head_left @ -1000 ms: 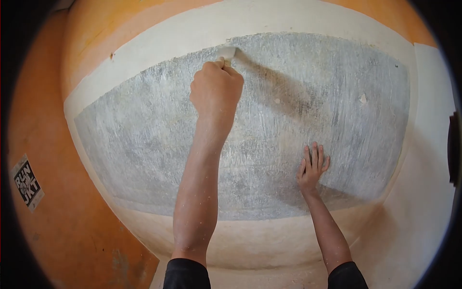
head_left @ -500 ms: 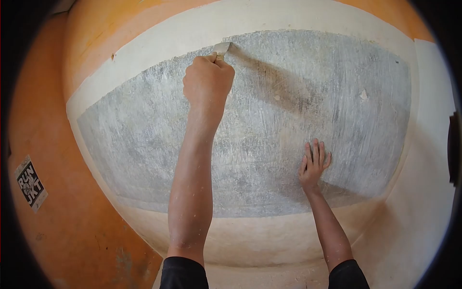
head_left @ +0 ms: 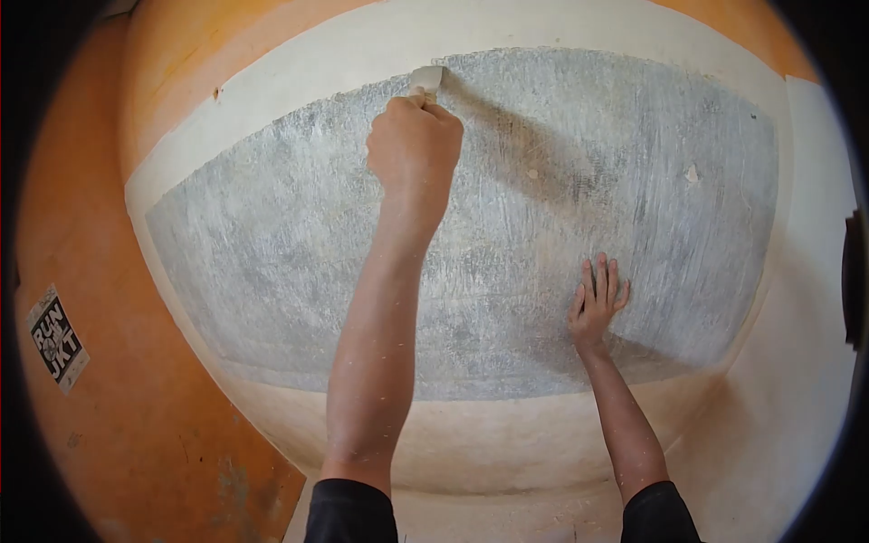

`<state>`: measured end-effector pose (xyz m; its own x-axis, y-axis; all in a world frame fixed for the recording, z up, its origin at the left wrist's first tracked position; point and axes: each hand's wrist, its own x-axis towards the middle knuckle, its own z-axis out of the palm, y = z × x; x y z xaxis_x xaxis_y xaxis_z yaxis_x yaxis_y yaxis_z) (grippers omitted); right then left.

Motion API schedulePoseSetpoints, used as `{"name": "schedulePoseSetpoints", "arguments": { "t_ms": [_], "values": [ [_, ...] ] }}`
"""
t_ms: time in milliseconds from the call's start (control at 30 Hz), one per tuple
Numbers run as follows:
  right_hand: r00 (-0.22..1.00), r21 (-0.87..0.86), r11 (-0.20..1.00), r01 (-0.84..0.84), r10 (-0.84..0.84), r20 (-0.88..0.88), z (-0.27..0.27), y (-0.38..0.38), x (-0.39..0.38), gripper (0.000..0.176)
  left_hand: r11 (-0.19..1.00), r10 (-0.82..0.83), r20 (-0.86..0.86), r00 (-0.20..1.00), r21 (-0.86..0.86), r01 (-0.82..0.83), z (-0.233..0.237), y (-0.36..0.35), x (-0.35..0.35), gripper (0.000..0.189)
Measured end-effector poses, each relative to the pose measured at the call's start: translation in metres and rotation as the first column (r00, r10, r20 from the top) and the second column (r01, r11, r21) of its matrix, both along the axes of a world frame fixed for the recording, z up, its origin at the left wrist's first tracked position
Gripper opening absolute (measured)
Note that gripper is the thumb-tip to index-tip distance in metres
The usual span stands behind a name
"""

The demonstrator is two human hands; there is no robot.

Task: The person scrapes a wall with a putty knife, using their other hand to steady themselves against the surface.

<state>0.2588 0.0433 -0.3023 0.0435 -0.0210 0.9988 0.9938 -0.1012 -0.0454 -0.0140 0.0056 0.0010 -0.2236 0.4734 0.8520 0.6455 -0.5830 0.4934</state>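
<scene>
My left hand (head_left: 415,145) is closed around the handle of a scraper (head_left: 429,77), most of it hidden by my fingers. The flat metal blade sticks out above the fist and lies at the upper border of a grey, streaky patch (head_left: 344,244) on the wall, where it meets a white band (head_left: 308,81). Lower and to the right, my right hand (head_left: 597,299) rests flat on the same grey patch, fingers spread and pointing up, holding nothing. Pale specks dot both forearms.
An orange wall (head_left: 100,226) stands at the left with a black and white sticker (head_left: 59,339) on it. A whitish wall (head_left: 815,190) meets the patch on the right, with a dark object (head_left: 853,281) at its edge. A cream strip (head_left: 471,439) runs below the patch.
My left fist has shifted slightly right and up, its forearm swinging right, while the blade stays near the same part of the border. My right hand keeps its place; the view has shifted slightly.
</scene>
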Motion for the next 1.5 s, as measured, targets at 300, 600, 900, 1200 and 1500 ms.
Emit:
{"name": "schedulePoseSetpoints", "arguments": {
  "t_ms": [300,600,900,1200,1500],
  "values": [
    [1.0,-0.024,1.0,-0.003,0.003,0.004,-0.007,-0.003,-0.003,0.04,1.0,-0.024,0.022,0.999,-0.007,0.024,-0.015,0.003,0.003,0.035],
    [1.0,-0.005,1.0,0.002,-0.002,-0.025,-0.006,0.0,-0.002,0.041,0.999,-0.036,-0.022,0.999,0.017,0.037,-0.005,-0.006,0.005,0.029],
    [1.0,-0.004,1.0,0.007,-0.007,-0.019,-0.006,0.001,-0.003,0.041,0.998,-0.063,-0.003,0.998,0.022,0.063,-0.005,-0.01,0.029,0.03],
    [1.0,-0.008,1.0,0.003,-0.003,-0.021,-0.003,-0.002,-0.004,0.041,0.994,-0.106,0.004,0.994,0.011,0.106,-0.006,-0.004,0.042,0.034],
    [1.0,0.006,1.0,0.001,-0.001,-0.019,-0.006,0.0,-0.005,0.041,0.998,-0.064,-0.095,0.993,0.005,0.065,-0.008,-0.021,0.079,0.031]
  ]
}}
